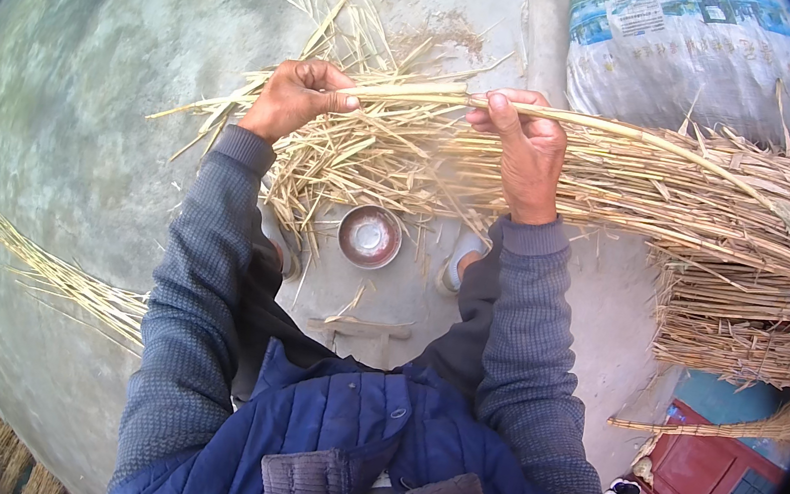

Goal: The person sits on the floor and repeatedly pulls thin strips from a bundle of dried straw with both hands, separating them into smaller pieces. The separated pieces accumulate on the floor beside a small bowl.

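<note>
A long pale yellow reed stalk (624, 129) stretches between my two hands and runs on past the right one. My left hand (301, 97) pinches its left end, thumb lying along the stalk. Around the same stalk, beyond a darker joint, my right hand (526, 152) is closed with its thumb pointing up. Beneath both hands lies a loose heap of split straw-coloured strips and husks (357, 156). To the right, a thick pile of whole dry stalks (716, 191) reaches toward the picture's rim.
A small metal bowl (370, 237) stands between my feet. At the upper right sits a bulging white sack (708, 69). A bundle of thin strips (73, 278) lies on the concrete floor at left. Bound stalks (731, 299) are stacked at right, near a red door (707, 473).
</note>
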The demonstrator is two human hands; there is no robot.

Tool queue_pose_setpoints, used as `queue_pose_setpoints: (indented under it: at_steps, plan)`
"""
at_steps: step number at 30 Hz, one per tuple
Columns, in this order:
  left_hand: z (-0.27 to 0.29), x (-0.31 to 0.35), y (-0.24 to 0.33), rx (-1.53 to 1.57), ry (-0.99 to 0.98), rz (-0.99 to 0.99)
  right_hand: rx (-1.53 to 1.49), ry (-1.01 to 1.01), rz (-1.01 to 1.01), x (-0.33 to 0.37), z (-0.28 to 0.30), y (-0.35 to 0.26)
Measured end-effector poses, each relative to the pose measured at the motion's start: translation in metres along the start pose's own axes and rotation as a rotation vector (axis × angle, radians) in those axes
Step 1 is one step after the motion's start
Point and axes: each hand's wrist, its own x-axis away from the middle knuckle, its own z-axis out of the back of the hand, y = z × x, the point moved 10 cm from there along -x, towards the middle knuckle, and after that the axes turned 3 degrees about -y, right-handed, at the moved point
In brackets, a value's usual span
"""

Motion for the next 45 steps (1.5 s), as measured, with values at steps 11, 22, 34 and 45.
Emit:
queue_pose_setpoints:
  at_steps: [11,22,34,45]
  plan:
    - [0.091,0.024,0.037,-1.228,0.686,-0.213,0.057,0.027,-0.105,-0.001,0.008,0.024]
    - [-0.043,0.002,0.060,-0.680,0.044,-0.520,0.040,-0.044,-0.162,0.002,-0.032,0.048]
    - [-0.008,-0.009,0.006,-0.469,-0.109,-0.051,-0.075,0.101,-0.120,0.006,0.009,0.032]
    - [-0.011,-0.014,-0.008,-0.062,-0.111,0.040,-0.046,-0.001,-0.068,0.006,-0.003,0.020]
